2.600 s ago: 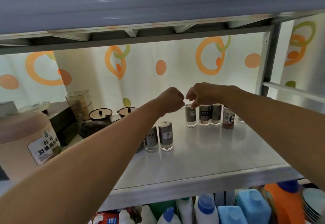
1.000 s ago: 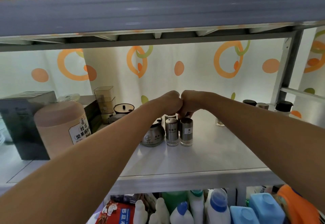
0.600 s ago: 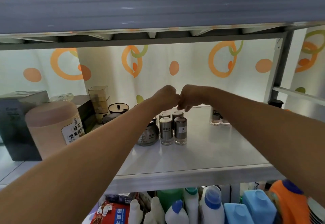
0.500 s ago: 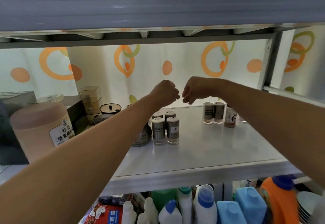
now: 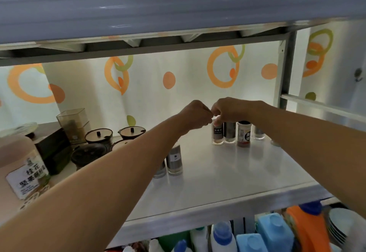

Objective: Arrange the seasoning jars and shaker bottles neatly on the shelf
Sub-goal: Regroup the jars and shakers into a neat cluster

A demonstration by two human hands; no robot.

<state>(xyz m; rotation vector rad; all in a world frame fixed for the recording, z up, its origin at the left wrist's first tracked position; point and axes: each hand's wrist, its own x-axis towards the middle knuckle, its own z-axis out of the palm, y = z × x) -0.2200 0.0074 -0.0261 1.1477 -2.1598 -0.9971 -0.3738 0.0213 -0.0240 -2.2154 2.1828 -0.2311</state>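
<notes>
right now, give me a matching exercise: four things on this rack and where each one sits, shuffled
1 pink jar
2 red-labelled jar
3 orange bottle
4 clear square container

A below the shelf, right
B shelf, back left
C shelf, far left, front
D shelf, back row, right

Pairs: 1-C, 2-D, 3-A, 4-B

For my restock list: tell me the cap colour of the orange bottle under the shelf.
Blue cap, on the orange bottle; head view.
</notes>
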